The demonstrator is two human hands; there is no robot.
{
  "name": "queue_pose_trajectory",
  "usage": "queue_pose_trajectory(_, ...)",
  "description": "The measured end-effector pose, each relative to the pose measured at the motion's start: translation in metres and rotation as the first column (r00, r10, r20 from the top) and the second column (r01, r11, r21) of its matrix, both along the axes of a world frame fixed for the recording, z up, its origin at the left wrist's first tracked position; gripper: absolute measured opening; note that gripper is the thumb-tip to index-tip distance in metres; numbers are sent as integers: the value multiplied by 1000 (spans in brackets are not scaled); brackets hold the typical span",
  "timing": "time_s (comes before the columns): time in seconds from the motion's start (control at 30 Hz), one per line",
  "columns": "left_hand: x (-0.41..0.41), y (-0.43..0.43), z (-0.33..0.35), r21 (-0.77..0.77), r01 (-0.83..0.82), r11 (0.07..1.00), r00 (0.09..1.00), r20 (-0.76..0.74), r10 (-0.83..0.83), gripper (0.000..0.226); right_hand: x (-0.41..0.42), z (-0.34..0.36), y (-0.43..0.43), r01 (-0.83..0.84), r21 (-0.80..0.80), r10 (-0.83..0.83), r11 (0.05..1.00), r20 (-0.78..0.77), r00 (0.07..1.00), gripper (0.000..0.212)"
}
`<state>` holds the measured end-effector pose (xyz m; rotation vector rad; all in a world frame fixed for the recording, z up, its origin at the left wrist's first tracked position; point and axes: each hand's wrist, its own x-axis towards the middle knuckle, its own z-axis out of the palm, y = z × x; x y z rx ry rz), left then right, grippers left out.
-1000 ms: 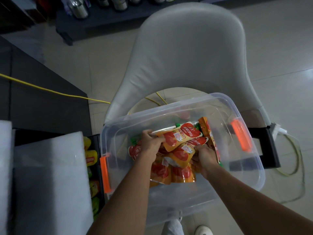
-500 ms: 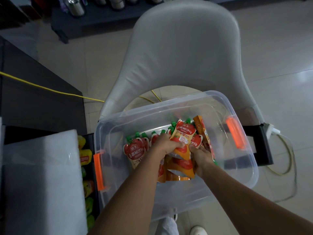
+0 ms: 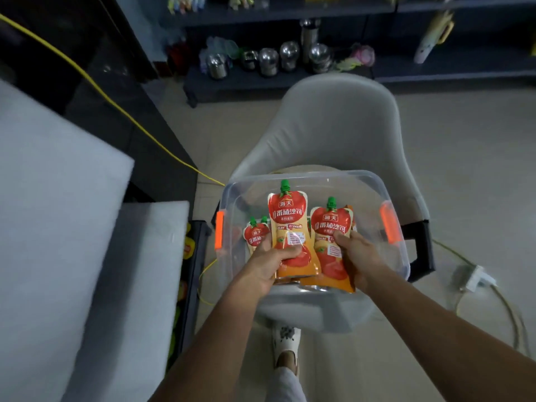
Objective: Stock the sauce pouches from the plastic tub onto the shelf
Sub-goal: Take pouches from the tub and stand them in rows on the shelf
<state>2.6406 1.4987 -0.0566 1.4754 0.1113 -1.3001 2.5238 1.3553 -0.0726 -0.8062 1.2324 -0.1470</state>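
Left hand and right hand each gripped a stack of sauce pouches, spouts up, over the plastic tub. Squeezing each stack flat and upright would likely prevent slippage on the way to the shelf.

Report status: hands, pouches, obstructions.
Left hand grips pouches. Right hand grips more. Both above tub. White panel overhangs shelf, left.

Grey shell chair mid-frame on tile floor, w/ yellow cable running diag. from top left toward it. Steel pots on dark rack at back. White power strip on floor at rt, white sandal at btm, white panels at left.
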Motion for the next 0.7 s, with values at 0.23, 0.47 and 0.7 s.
queue_pose_trajectory(0.23, -78, 83, 83, -114, -234, 965, 962, 117, 247, 35, -49, 94, 68, -314, -86, 324, 945, 155, 933, 46)
queue_pose_trajectory(0.47, -133, 192, 154, -151, -421, 894, 854, 268, 447, 43, -70, 176, 157, -510, -196, 545, 837, 227, 807, 29)
queue_pose_trajectory(0.7, -179, 310, 220, -210, -613, 762, 675, 361, 643, 42, -75, 240, 262, -662, -319, 732, 679, 365, 575, 24)
